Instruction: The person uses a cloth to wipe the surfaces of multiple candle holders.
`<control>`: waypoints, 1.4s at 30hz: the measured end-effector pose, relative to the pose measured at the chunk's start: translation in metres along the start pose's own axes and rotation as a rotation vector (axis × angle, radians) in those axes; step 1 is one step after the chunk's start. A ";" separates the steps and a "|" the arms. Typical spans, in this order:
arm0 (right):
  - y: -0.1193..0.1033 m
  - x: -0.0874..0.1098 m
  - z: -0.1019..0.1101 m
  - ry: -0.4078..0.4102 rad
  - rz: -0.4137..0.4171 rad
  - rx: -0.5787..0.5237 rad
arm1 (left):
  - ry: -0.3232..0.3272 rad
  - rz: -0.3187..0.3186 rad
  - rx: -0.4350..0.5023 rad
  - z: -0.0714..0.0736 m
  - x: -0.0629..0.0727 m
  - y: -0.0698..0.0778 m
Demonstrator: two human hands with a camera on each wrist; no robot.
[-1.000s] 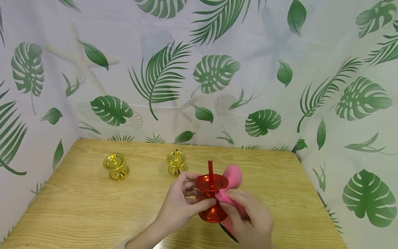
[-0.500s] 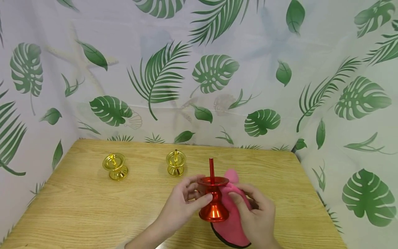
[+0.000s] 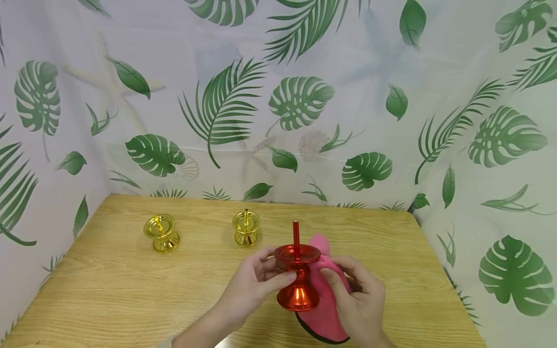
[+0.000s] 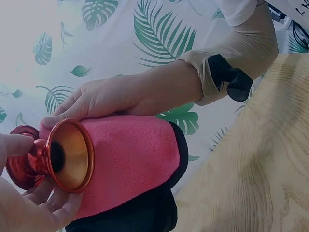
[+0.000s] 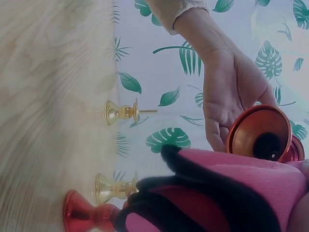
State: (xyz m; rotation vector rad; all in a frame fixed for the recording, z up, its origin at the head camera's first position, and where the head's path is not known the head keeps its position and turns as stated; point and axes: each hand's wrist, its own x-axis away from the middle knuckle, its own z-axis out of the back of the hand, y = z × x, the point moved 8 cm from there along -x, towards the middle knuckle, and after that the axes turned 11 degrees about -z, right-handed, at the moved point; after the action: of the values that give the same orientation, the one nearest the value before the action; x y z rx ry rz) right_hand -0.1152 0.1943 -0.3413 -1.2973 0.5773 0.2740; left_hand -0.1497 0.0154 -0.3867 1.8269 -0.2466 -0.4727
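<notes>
Table (image 3: 130, 290), toward its near edge: I remotely observed pink cloth (image 3: 324, 309) pinched in the right hand (image 3: 363, 299) and, alongside, the left hand (image 3: 250, 285) gripping the red candle holder (image 3: 300, 295); wiping seemed the present step, next requiring a steady hold.

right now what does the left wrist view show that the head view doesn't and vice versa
Only left wrist: the hollow underside of the shiny red flared candlestick, and a black device on the right arm's beige sleeve.

Only head: two shiny gold dish-topped candlesticks.

Both: the red candlestick in the left hand, a pink plush cloth in the right hand.
</notes>
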 end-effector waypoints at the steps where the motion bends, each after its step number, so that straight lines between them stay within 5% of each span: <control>1: 0.000 0.000 0.000 -0.001 -0.002 -0.001 | 0.000 0.003 0.005 0.000 0.000 0.000; 8: 0.001 -0.002 -0.001 -0.005 -0.016 0.019 | -0.010 0.007 -0.001 0.001 -0.002 -0.001; 11: -0.002 -0.001 -0.004 -0.020 0.037 0.013 | 0.005 0.010 -0.009 0.003 -0.003 -0.003; 17: -0.023 0.005 -0.012 -0.062 0.319 -0.068 | 0.082 -0.005 -0.150 0.010 -0.003 -0.003; 22: -0.049 0.015 -0.017 0.013 0.543 0.077 | 0.117 -0.037 -0.256 0.014 -0.003 0.001; 25: -0.056 0.020 -0.018 0.046 0.584 0.156 | 0.116 -0.054 -0.278 0.015 -0.003 0.003; 36: -0.043 0.010 -0.014 -0.085 0.463 -0.105 | 0.071 -0.047 -0.214 0.010 0.000 0.003; 42: -0.021 0.006 -0.008 -0.056 0.170 -0.018 | 0.018 -0.057 -0.115 0.005 0.002 0.001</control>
State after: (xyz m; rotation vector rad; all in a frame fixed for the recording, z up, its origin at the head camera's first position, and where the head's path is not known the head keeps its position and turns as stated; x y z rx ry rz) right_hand -0.1019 0.1808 -0.3284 -1.2559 0.6396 0.4559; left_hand -0.1503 0.0104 -0.3870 1.7289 -0.1528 -0.4999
